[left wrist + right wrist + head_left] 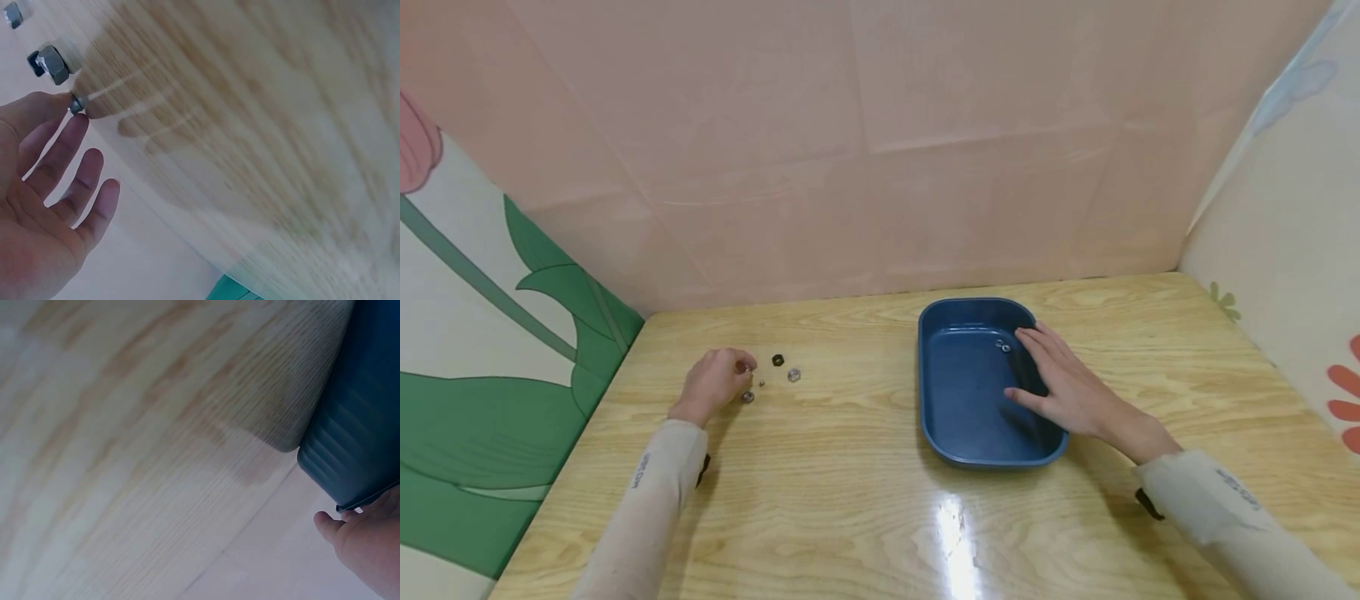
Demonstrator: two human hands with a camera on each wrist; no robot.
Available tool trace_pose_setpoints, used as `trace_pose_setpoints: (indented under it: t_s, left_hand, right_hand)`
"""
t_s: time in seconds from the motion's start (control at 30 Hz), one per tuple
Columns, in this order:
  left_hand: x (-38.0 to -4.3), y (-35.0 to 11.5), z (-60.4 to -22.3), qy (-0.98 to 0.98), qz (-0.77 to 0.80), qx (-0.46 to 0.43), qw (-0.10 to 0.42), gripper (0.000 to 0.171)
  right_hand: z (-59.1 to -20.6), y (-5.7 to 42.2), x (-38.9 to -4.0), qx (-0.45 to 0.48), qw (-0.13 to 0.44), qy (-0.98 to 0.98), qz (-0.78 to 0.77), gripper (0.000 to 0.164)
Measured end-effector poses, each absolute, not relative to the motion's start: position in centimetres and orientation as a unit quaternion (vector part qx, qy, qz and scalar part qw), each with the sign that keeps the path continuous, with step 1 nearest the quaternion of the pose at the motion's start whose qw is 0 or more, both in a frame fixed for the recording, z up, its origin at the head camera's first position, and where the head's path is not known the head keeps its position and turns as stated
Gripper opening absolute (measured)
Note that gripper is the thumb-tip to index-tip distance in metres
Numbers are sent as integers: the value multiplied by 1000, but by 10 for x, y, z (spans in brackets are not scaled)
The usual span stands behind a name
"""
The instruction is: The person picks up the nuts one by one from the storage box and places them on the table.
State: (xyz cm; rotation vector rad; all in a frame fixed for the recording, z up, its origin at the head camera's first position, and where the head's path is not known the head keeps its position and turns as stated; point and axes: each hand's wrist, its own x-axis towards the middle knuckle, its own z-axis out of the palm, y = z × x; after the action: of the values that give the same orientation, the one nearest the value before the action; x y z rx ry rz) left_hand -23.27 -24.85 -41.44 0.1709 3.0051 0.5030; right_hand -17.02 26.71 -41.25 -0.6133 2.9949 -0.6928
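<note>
On the left part of the table, my left hand (713, 385) pinches a small metal nut (76, 104) between thumb and a fingertip; its other fingers are spread. Near that hand lie a silver hex nut (748, 397), another silver nut (794, 375), a dark nut (778, 360) and a tiny metal piece (762, 383). My right hand (1067, 392) rests over the right rim of a blue tray (955, 458), fingers extended and thumb reaching inside. Two small nuts (1004, 347) lie on the tray's floor, close to those fingertips. In the right wrist view, the hand (369, 540) is only partly visible beside the tray.
The wood-grain table (835, 500) meets a pinkish covered wall (865, 192) at its back. Printed panels stand at both sides, with green leaves (475, 433) on the left one. Bare tabletop lies between the loose nuts and the tray.
</note>
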Motion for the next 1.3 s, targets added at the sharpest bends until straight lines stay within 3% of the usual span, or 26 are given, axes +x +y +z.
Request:
trace_pose_setpoints:
  t_s: [0.73,1.3]
  left_hand:
    - [-231,-236,-408,976,202,84,-21,34]
    - [-232,-214,-403,966,228,115,-40,35]
  right_hand:
    - [-413,268,-170,-199,5,955,-220,93]
    - [-414,267,-170,-197,1,955,-221,91]
